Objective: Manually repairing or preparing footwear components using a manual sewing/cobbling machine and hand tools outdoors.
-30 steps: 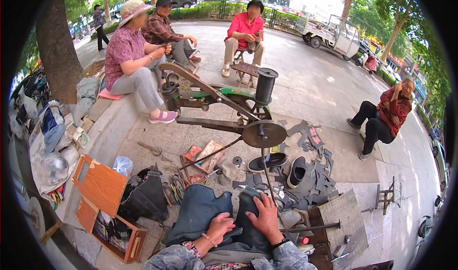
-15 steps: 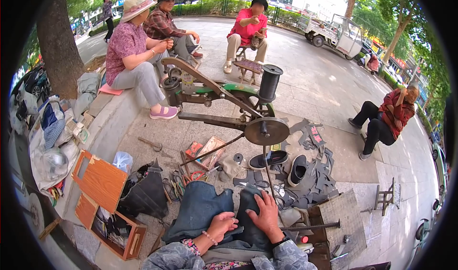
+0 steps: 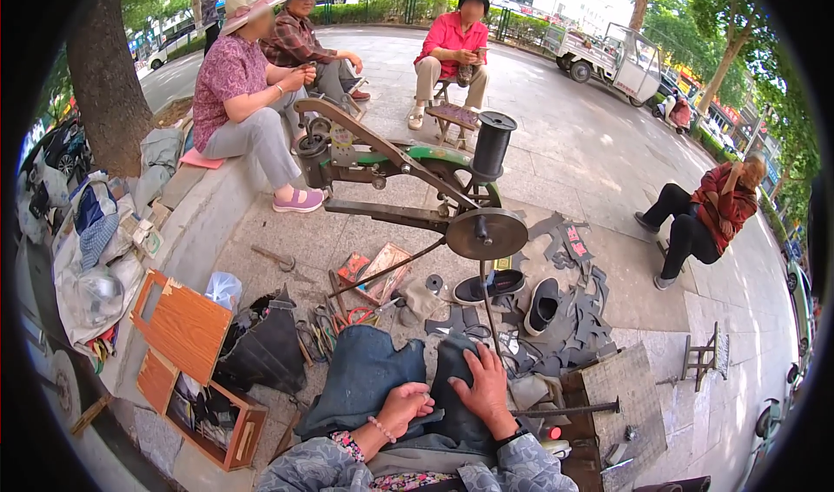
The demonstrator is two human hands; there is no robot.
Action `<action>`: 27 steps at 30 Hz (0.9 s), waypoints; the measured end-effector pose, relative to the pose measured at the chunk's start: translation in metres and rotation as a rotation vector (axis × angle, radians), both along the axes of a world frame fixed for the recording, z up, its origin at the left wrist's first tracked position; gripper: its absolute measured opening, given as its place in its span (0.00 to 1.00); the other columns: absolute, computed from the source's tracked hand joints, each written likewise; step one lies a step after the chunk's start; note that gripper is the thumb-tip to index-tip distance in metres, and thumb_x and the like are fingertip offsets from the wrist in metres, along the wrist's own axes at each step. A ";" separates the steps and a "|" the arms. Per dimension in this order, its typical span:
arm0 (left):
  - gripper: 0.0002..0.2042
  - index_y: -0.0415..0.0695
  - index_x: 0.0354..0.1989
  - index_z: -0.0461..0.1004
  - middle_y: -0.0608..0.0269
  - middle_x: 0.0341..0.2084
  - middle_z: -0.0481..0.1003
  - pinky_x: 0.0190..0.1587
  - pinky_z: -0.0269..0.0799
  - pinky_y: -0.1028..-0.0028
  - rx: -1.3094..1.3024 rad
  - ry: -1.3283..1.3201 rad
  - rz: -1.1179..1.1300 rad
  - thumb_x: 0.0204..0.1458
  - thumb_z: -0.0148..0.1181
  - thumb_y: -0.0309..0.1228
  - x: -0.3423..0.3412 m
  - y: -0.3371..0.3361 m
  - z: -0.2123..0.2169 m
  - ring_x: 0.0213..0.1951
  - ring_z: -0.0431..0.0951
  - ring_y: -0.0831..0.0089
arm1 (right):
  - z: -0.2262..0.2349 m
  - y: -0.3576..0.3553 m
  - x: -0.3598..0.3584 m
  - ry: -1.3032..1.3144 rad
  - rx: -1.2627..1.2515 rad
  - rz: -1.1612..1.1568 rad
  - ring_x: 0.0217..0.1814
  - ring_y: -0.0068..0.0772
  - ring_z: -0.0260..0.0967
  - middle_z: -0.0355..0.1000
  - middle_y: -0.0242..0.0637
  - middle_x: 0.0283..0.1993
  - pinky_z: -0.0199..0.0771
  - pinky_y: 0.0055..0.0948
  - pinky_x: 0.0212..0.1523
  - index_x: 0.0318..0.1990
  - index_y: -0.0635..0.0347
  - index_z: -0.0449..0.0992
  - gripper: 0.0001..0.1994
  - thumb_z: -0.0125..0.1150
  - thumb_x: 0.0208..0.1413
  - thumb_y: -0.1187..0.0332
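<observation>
A worn dark blue apron-like cloth (image 3: 369,370) lies over my knees. My left hand (image 3: 406,408) rests on it with its fingers curled in and the thumb against them; whether anything is between them is hidden. Flat on the cloth over my right knee lies my right hand (image 3: 486,396), fingers stretched out. Beyond my knees stands a hand-cranked shoe-stitching machine (image 3: 417,157) with a round metal wheel (image 3: 483,234) and a spool of dark thread (image 3: 493,149). Neither hand touches it. A pair of dark slip-on shoes (image 3: 544,304) sits on the ground, close to the machine's leg.
Black rubber scraps (image 3: 578,322) surround the shoes. Scissors and pliers (image 3: 360,315) lie ahead of my left knee. An open wooden box (image 3: 248,440) is at left, a flat-topped case (image 3: 621,405) and small stool (image 3: 705,359) at right. Several people sit around, one in red (image 3: 452,49).
The seated person in bright red has lowered a raised hand to the thing held in the lap. A distant walker at upper left has moved right. My hands stay nearly still.
</observation>
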State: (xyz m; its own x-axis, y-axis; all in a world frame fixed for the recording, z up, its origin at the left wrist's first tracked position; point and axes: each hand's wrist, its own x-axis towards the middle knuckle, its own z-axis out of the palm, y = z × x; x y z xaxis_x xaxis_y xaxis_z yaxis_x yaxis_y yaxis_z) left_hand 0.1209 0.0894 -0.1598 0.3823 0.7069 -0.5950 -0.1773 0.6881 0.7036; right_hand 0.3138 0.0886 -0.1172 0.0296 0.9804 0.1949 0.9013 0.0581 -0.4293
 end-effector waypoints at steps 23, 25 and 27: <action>0.13 0.35 0.48 0.68 0.56 0.31 0.75 0.35 0.74 0.74 0.010 -0.023 -0.001 0.54 0.52 0.25 -0.001 -0.001 -0.001 0.30 0.76 0.70 | 0.005 0.000 -0.002 -0.012 -0.027 -0.004 0.65 0.53 0.51 0.56 0.48 0.64 0.55 0.47 0.60 0.55 0.55 0.68 0.31 0.67 0.40 0.56; 0.13 0.35 0.48 0.68 0.56 0.31 0.75 0.35 0.74 0.74 0.005 -0.021 0.001 0.54 0.52 0.25 -0.001 -0.001 -0.002 0.30 0.76 0.71 | 0.005 0.000 -0.002 -0.013 -0.029 -0.002 0.65 0.53 0.51 0.56 0.48 0.64 0.55 0.47 0.60 0.55 0.55 0.68 0.31 0.67 0.40 0.56; 0.13 0.35 0.48 0.68 0.56 0.31 0.75 0.35 0.73 0.74 0.005 -0.020 0.000 0.54 0.52 0.25 -0.001 -0.001 -0.002 0.30 0.76 0.71 | 0.003 0.000 -0.001 -0.012 -0.024 0.001 0.65 0.53 0.51 0.56 0.48 0.64 0.55 0.47 0.60 0.55 0.56 0.68 0.31 0.67 0.40 0.56</action>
